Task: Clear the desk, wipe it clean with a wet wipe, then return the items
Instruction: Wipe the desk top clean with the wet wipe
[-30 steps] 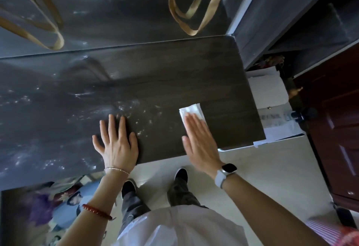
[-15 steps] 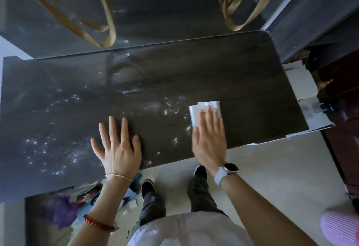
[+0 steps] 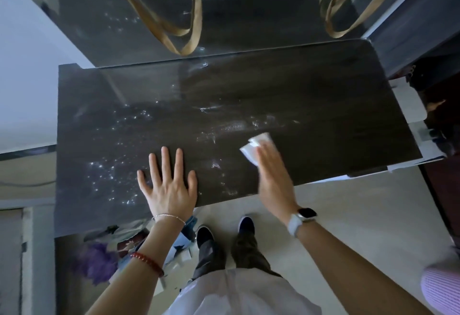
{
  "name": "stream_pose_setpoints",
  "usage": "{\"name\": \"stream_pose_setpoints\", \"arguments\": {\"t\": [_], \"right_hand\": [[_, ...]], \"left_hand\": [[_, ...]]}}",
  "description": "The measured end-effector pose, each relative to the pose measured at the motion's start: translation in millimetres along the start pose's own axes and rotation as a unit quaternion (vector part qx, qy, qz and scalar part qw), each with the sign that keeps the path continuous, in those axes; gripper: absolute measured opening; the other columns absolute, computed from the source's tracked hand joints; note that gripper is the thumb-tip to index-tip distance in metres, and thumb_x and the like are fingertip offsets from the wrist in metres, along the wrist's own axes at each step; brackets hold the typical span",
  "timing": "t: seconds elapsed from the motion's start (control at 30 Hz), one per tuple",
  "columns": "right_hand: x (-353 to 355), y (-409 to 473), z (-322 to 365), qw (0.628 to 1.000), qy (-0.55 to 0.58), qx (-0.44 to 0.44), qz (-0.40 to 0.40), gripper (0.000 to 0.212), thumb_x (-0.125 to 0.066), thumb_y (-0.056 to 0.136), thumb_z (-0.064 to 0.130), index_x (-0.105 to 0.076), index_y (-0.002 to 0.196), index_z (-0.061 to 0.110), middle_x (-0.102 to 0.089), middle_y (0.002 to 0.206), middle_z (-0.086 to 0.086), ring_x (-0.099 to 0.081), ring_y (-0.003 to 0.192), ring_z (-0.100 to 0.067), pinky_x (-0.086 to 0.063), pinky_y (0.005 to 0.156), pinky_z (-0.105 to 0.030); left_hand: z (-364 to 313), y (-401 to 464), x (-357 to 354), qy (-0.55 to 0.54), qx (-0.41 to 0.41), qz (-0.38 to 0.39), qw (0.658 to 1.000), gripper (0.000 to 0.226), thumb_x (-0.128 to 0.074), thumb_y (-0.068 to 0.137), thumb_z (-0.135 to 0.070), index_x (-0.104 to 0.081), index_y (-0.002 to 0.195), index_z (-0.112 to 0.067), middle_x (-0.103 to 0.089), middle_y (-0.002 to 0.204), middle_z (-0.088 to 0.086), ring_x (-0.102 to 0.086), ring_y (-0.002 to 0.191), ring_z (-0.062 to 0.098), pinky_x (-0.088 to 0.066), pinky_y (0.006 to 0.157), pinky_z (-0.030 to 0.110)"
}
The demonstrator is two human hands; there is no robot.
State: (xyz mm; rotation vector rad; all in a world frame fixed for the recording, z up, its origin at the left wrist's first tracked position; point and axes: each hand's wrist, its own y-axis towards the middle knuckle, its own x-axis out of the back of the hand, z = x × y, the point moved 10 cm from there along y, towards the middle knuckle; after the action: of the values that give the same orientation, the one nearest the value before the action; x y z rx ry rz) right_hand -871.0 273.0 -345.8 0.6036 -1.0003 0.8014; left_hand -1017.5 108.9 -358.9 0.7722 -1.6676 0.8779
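Observation:
The dark wooden desk (image 3: 311, 95) fills the middle of the view, its top bare and streaked with wet spots. My left hand (image 3: 168, 185) lies flat near the front edge, fingers spread. To its right, my right hand (image 3: 275, 178) presses a folded white wet wipe (image 3: 252, 146) against the desk with straight fingers. The wipe sticks out beyond the fingertips. Both are blurred by motion.
A mirror (image 3: 236, 11) stands behind the desk, with tan bag straps (image 3: 179, 33) hanging in front of it. White papers (image 3: 413, 113) lie at the desk's right end. Colourful items (image 3: 112, 252) sit on the floor at the lower left. My feet stand on pale floor.
My right hand has slid the wipe leftward along the desk's front part, and the wipe has turned askew. My left hand has stayed flat in place. The camera has swung to the left.

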Motion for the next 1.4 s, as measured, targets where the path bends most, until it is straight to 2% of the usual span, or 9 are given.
{"name": "stream_pose_setpoints", "arguments": {"t": [0.13, 0.23, 0.4, 0.5, 0.63, 0.83, 1.0, 1.13, 1.4], "right_hand": [[47.2, 4.1, -93.9, 0.982, -0.054, -0.156, -0.091, 0.047, -0.030, 0.090, 0.007, -0.031, 0.135, -0.008, -0.036, 0.142, -0.026, -0.028, 0.134, -0.041, -0.026, 0.109, -0.050], [55.7, 34.6, -119.2, 0.964, -0.058, -0.245, -0.081, 0.053, -0.023, 0.092, 0.017, -0.021, 0.139, -0.006, -0.023, 0.149, -0.025, -0.015, 0.140, -0.037, -0.014, 0.115, -0.047], [21.0, 92.4, -35.1, 0.989, -0.103, -0.097, -0.043, 0.054, -0.024, 0.087, 0.016, -0.026, 0.139, 0.004, -0.028, 0.148, -0.016, -0.015, 0.139, -0.034, -0.003, 0.117, -0.035], [-23.3, 99.9, 68.3, 0.998, -0.020, 0.057, 0.008, 0.057, -0.033, 0.079, 0.006, -0.033, 0.136, 0.011, -0.034, 0.145, -0.009, -0.018, 0.138, -0.029, -0.013, 0.117, -0.036], [-61.7, 76.4, 125.1, 0.976, 0.044, 0.157, 0.142, 0.057, -0.037, 0.082, 0.001, -0.030, 0.139, 0.004, -0.024, 0.151, -0.015, -0.012, 0.142, -0.025, 0.002, 0.115, -0.027], [2.2, 60.5, 27.6, 0.993, 0.068, 0.091, 0.031, 0.068, -0.033, 0.069, -0.014, -0.036, 0.129, 0.018, -0.038, 0.144, -0.008, -0.018, 0.140, -0.021, -0.019, 0.111, -0.032], [19.5, 42.0, -48.0, 0.999, -0.005, -0.039, -0.025, 0.054, -0.025, 0.082, 0.001, -0.036, 0.135, 0.000, -0.034, 0.145, -0.018, -0.023, 0.137, -0.030, -0.026, 0.110, -0.052], [8.4, 30.9, -21.9, 0.991, -0.045, -0.120, -0.032, 0.049, -0.028, 0.086, 0.011, -0.040, 0.132, -0.001, -0.037, 0.142, -0.024, -0.030, 0.134, -0.038, -0.025, 0.109, -0.050], [-51.1, 18.7, 100.9, 0.990, -0.074, -0.119, 0.014, 0.054, -0.024, 0.088, 0.026, -0.037, 0.136, 0.005, -0.036, 0.145, -0.018, -0.030, 0.136, -0.034, -0.024, 0.110, -0.047]], "left_hand": [[0.1, 0.2, 2.2, 0.002, 0.000, -0.016, 1.000, 0.058, -0.023, 0.087, -0.046, -0.035, 0.138, -0.024, -0.031, 0.149, 0.008, -0.021, 0.139, 0.032, -0.012, 0.109, 0.059], [1.0, 0.6, 2.1, 0.004, 0.007, -0.023, 1.000, 0.057, -0.024, 0.086, -0.046, -0.035, 0.139, -0.025, -0.031, 0.149, 0.007, -0.020, 0.139, 0.031, -0.011, 0.109, 0.058], [3.4, 0.9, 0.3, 0.007, 0.015, -0.026, 1.000, 0.058, -0.024, 0.086, -0.048, -0.033, 0.139, -0.027, -0.030, 0.150, 0.005, -0.018, 0.140, 0.029, -0.007, 0.111, 0.055], [4.0, 2.0, 1.8, 0.006, 0.017, -0.035, 0.999, 0.059, -0.024, 0.085, -0.049, -0.035, 0.138, -0.026, -0.031, 0.150, 0.006, -0.019, 0.140, 0.029, -0.006, 0.110, 0.054], [3.8, 1.5, 1.7, 0.007, 0.016, -0.037, 0.999, 0.060, -0.023, 0.085, -0.049, -0.035, 0.139, -0.026, -0.030, 0.150, 0.006, -0.019, 0.140, 0.029, -0.009, 0.111, 0.055], [3.2, 0.1, 2.7, 0.006, 0.017, -0.035, 0.999, 0.059, -0.022, 0.085, -0.050, -0.034, 0.139, -0.027, -0.030, 0.150, 0.005, -0.018, 0.140, 0.028, -0.009, 0.112, 0.055], [2.5, 0.4, 3.6, -0.002, 0.012, -0.021, 1.000, 0.061, -0.019, 0.085, -0.050, -0.031, 0.140, -0.028, -0.027, 0.151, 0.004, -0.017, 0.141, 0.029, -0.007, 0.112, 0.054], [11.3, -2.1, 9.4, -0.046, -0.004, -0.021, 0.999, 0.060, -0.017, 0.086, -0.047, -0.030, 0.141, -0.025, -0.024, 0.152, 0.006, -0.013, 0.142, 0.028, -0.005, 0.113, 0.052], [110.9, -7.2, 35.3, -0.054, 0.017, -0.053, 0.997, 0.057, -0.023, 0.087, -0.040, -0.039, 0.136, -0.019, -0.031, 0.149, 0.011, -0.020, 0.139, 0.032, -0.009, 0.109, 0.057]]}}
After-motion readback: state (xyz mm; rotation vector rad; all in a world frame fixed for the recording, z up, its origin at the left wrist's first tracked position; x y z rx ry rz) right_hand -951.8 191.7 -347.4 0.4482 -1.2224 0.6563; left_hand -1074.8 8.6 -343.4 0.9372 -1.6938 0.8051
